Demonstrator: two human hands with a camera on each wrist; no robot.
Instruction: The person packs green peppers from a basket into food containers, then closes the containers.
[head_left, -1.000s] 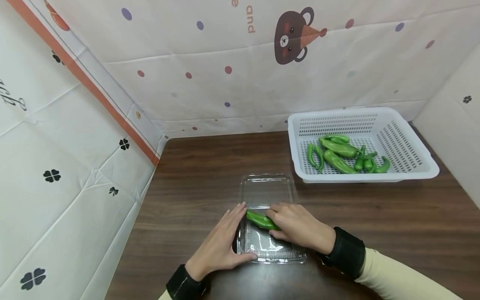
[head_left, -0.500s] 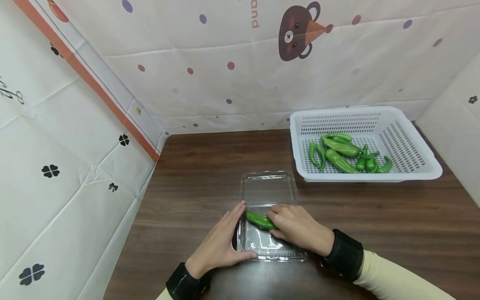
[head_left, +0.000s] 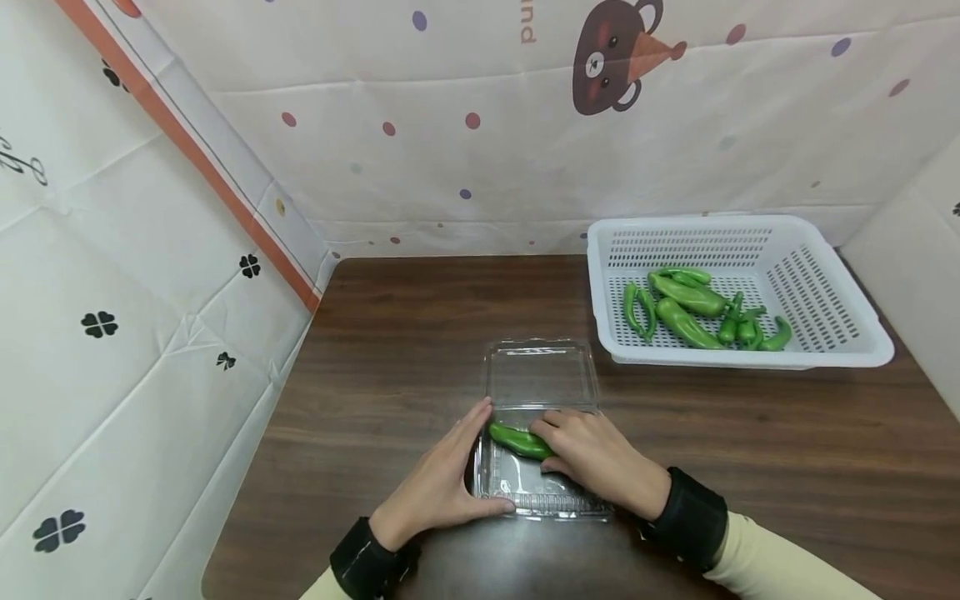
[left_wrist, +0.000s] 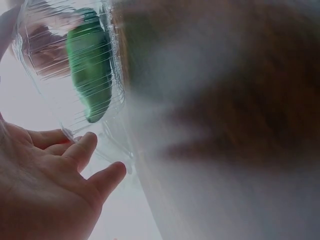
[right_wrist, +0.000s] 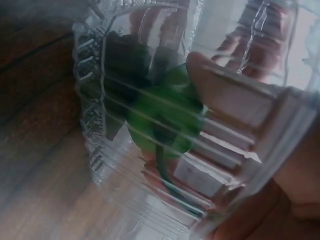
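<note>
A green pepper (head_left: 517,442) lies in the base of a clear plastic clamshell box (head_left: 540,492), whose lid (head_left: 540,371) is folded back away from me. My right hand (head_left: 596,458) reaches into the base and grips the pepper's right end with curled fingers. Through the ribbed plastic in the right wrist view, the pepper's stem end (right_wrist: 162,122) shows between thumb and fingers. My left hand (head_left: 442,483) rests against the box's left side with straight fingers, its thumb on the front edge. The left wrist view shows the pepper's other end (left_wrist: 90,70) through the box wall.
A white perforated basket (head_left: 750,358) stands at the back right of the brown wooden table (head_left: 390,333). Several green peppers (head_left: 686,321) of different sizes lie in it. White patterned sheets (head_left: 337,167) rise along the back, left and right of the table.
The head view has shifted slightly, so the basket and backdrop sit differently in the picture. Both hands and the pepper stay almost where they were in the box.
</note>
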